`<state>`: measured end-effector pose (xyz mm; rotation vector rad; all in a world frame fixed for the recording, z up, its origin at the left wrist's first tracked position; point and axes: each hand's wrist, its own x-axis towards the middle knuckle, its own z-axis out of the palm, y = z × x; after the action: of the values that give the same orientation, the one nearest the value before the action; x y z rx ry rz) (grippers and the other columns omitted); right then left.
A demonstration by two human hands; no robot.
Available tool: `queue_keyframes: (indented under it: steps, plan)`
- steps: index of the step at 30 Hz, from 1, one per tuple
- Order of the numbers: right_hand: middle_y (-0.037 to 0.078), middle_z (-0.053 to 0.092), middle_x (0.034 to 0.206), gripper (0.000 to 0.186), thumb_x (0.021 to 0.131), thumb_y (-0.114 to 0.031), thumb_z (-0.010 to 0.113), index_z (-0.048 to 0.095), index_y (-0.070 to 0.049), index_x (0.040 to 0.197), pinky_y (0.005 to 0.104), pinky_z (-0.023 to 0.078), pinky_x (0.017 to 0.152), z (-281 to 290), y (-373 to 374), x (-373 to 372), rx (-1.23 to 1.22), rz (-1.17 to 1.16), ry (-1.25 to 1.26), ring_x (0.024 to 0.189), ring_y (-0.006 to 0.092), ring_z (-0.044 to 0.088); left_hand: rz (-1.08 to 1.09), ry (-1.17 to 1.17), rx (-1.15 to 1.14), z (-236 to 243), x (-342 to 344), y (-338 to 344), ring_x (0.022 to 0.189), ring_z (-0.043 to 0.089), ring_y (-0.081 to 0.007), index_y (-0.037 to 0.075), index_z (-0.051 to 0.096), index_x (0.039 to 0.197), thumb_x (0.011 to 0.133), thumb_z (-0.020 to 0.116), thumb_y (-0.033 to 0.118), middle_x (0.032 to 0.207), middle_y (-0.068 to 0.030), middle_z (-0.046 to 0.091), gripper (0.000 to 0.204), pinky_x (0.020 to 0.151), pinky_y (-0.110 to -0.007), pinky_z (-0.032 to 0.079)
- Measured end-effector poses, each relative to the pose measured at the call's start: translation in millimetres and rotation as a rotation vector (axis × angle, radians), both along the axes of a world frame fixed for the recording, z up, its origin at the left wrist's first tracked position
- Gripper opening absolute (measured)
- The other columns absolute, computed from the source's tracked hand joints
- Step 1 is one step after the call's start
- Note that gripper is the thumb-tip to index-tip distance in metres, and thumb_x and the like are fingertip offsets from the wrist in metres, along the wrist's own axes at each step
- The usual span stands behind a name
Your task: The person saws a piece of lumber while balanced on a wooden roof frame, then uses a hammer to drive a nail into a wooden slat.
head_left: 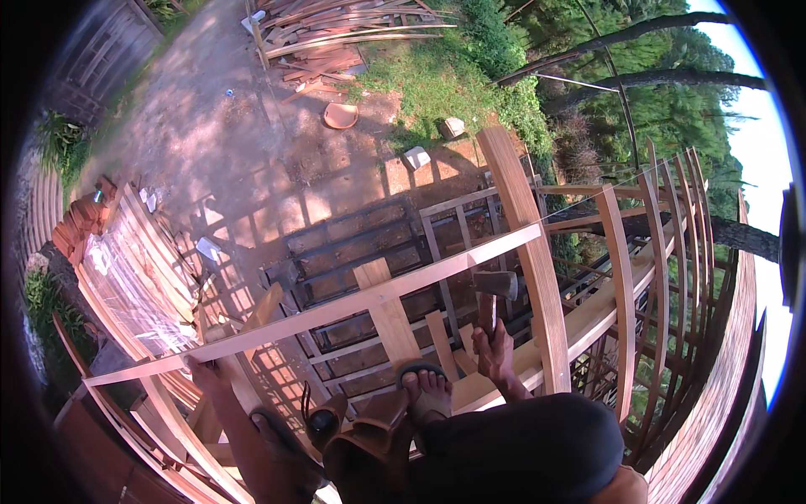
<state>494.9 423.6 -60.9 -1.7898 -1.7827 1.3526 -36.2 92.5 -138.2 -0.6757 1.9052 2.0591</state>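
Note:
A long, pale wooden batten slants across the roof frame in front of me. At its left part, my left hand is closed on the lower edge, with some fingers hidden behind the wood. My right hand grips the wooden handle of a hammer, its broad metal head upward. The hammer head is just below the batten and left of a thick rafter. The batten's right end lies across that rafter. Under the batten's middle runs a shorter, wide plank, where my sandalled foot rests.
More upright rafters stand in a row on the right, with a thin string near their tops. Far below are a dark metal frame, stacked lumber and a plastic-covered pile. A tool pouch hangs at my waist.

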Motion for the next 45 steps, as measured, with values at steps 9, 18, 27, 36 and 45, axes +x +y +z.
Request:
queue_keyframes:
  steps: [9, 18, 27, 36, 45]
  plan:
    - [0.025, 0.057, 0.074, 0.036, 0.1, -0.021, 0.06, 0.043, 0.005, 0.119, 0.0519, 0.046, 0.057, 45.4, 14.4, -59.4, 0.204, 0.466, -0.152, 0.063, 0.0487, 0.056, -0.66, -0.227, -0.115, 57.6, 187.0, 139.6, 0.07, 0.059, -0.0097, 0.008, 0.056, 0.101, 0.103, 0.051, 0.053, 0.086, -0.0059, 0.067, 0.045, 0.062, -0.025, 0.044]
    - [0.029, 0.056, 0.075, 0.022, 0.097, -0.012, 0.061, 0.044, 0.001, 0.102, 0.0557, 0.043, 0.059, 50.1, 36.5, -110.4, 0.059, 0.583, -0.028, 0.069, 0.0528, 0.057, -0.655, -0.745, 0.251, 48.1, 215.6, 230.1, 0.117, 0.057, -0.0273, 0.014, 0.051, 0.129, 0.086, 0.064, 0.072, 0.13, -0.011, 0.059, 0.072, 0.094, -0.045, 0.046]
    - [0.03, 0.059, 0.077, 0.026, 0.096, -0.012, 0.062, 0.046, 0.003, 0.109, 0.0552, 0.047, 0.06, 42.1, 26.2, -92.9, 0.106, 0.646, -0.136, 0.072, 0.0536, 0.06, -0.404, -0.723, 0.384, 44.8, 227.3, 236.7, 0.102, 0.066, -0.0215, 0.016, 0.061, 0.116, 0.091, 0.076, 0.041, 0.109, -0.001, 0.068, 0.038, 0.086, -0.043, 0.053]
    - [0.03, 0.059, 0.082, 0.028, 0.098, -0.013, 0.06, 0.044, 0.002, 0.115, 0.0544, 0.048, 0.061, 46.7, 25.8, -93.6, -0.038, 0.636, -0.235, 0.074, 0.0532, 0.061, -0.41, -0.732, 0.355, 38.4, 231.3, 230.8, 0.119, 0.061, -0.0284, 0.015, 0.056, 0.125, 0.09, 0.077, 0.042, 0.122, -0.007, 0.064, 0.048, 0.099, -0.045, 0.05]
    - [0.029, 0.059, 0.082, 0.027, 0.097, -0.012, 0.06, 0.045, 0.002, 0.115, 0.0535, 0.049, 0.063, 44.1, 28.2, -97.0, 0.041, 0.644, -0.166, 0.075, 0.0525, 0.061, -0.378, -0.753, 0.353, 40.3, 228.5, 234.1, 0.117, 0.061, -0.0272, 0.017, 0.057, 0.12, 0.089, 0.078, 0.042, 0.12, -0.0057, 0.065, 0.045, 0.098, -0.046, 0.049]
